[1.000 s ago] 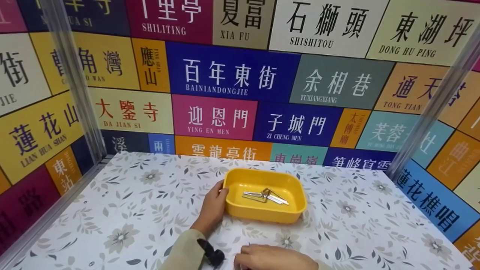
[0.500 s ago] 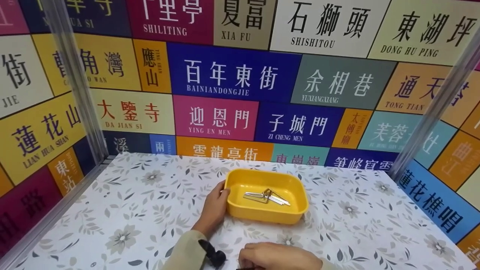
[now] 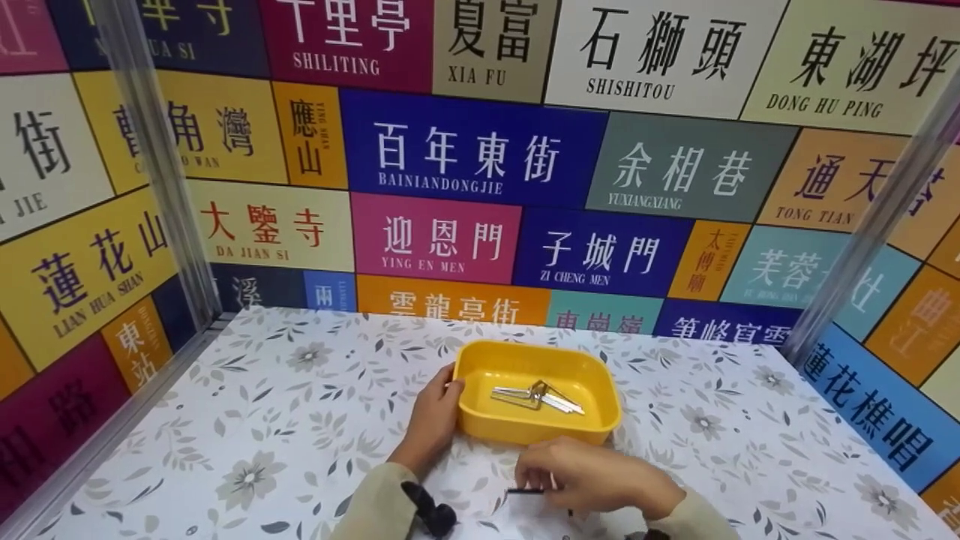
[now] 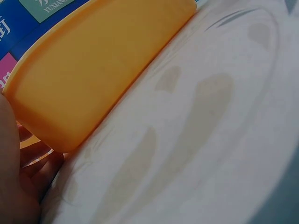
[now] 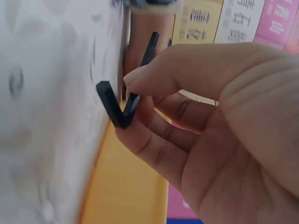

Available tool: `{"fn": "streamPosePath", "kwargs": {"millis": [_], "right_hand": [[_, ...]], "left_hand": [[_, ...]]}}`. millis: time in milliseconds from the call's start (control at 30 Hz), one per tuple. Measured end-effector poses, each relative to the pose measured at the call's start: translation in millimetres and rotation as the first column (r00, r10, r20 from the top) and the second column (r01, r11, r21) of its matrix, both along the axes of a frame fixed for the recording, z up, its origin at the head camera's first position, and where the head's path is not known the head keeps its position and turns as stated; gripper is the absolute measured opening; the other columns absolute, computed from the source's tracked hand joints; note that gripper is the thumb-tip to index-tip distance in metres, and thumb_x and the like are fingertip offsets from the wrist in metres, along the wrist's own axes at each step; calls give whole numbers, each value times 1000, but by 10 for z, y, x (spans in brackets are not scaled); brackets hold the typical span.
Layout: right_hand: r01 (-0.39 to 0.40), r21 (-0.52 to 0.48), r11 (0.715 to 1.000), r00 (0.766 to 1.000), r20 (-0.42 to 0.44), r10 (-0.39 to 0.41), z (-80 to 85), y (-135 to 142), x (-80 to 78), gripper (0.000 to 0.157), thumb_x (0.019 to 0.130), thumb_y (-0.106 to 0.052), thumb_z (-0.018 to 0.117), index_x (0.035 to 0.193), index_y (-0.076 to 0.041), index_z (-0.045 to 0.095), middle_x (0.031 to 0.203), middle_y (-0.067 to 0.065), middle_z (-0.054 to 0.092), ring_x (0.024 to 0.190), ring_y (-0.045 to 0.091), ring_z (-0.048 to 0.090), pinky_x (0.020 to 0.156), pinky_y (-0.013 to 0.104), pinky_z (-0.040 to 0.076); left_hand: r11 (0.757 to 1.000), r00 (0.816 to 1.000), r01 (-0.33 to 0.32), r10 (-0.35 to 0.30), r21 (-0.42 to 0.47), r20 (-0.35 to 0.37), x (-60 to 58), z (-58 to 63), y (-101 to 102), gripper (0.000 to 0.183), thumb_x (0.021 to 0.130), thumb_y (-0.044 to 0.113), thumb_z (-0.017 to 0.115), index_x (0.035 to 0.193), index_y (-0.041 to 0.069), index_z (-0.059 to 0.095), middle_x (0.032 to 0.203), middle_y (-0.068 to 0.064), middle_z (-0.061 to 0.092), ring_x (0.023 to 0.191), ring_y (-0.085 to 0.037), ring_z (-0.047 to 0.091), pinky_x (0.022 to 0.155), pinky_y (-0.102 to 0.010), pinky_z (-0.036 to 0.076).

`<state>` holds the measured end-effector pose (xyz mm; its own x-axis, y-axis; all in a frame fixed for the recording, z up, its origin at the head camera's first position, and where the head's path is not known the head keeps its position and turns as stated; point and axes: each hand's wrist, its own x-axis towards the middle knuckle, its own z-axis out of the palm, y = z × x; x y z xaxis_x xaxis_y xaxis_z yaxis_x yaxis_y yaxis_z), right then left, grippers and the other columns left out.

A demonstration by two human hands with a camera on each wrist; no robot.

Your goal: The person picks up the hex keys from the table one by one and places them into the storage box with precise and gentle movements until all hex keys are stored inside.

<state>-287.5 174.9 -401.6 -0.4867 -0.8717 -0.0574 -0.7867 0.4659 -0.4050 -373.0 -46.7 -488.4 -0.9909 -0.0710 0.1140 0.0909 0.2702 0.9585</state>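
Note:
A yellow plastic bin [image 3: 510, 424] stands on the table, with several silver L-shaped hex keys [image 3: 556, 403] lying in a loose heap inside. My left hand [image 3: 429, 420] holds the bin's left end, thumb up by the rim; in the left wrist view its fingers curl near the bottom corner. Just in front of the bin, my right hand [image 3: 592, 472] pinches a small black hex key [image 5: 110, 102] between thumb and fingers. In the right wrist view the key's bent corner points down, with both arms showing; the thumb covers part of one arm.
A white tablecloth [image 3: 315, 420] with grey flowers and leaves covers the table. Behind it rises a wall [image 3: 465, 142] of coloured panels with lettering. Clear upright strips [image 3: 169, 187] stand at the table's back corners. A black wrist device [image 3: 431, 510] sits on the left sleeve.
My right hand has moved up and forward from the table's near edge toward the bin, bringing the black hex key into clearer view. The left hand keeps its hold on the bin.

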Motion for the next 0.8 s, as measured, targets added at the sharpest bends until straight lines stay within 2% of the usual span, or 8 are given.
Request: {"fn": "streamPosePath", "kwargs": {"millis": [267,567,800], "right_hand": [[123,-18,992,991,50,-122,133,181,-285,31,76,4,62,101,-15,64,91,-1,64,78,4,55,71,20,50],[148,-36,988,989,-11,-149,276,218,-581,30,74,6,60,97,-12,65,88,1,66,79,15,61,68,21,51],[194,-42,980,981,6,-194,343,230,-786,28,76,4,60,100,-9,66,91,8,68,79,13,59,71,24,52]], "left_hand": [[1000,1000,0,0,19,8,8,11,-19,49,98,34,40,143,19,44,141,-2,52,117,-18,56,104,-42,44],[1000,1000,4,-4,5,-3,3,14,-17,49,98,35,39,143,18,44,140,-3,52,116,-18,56,102,-40,46],[1000,1000,10,-10,0,10,-3,3,18,49,98,35,38,144,19,43,142,-2,51,121,-19,54,105,-43,43]]}}
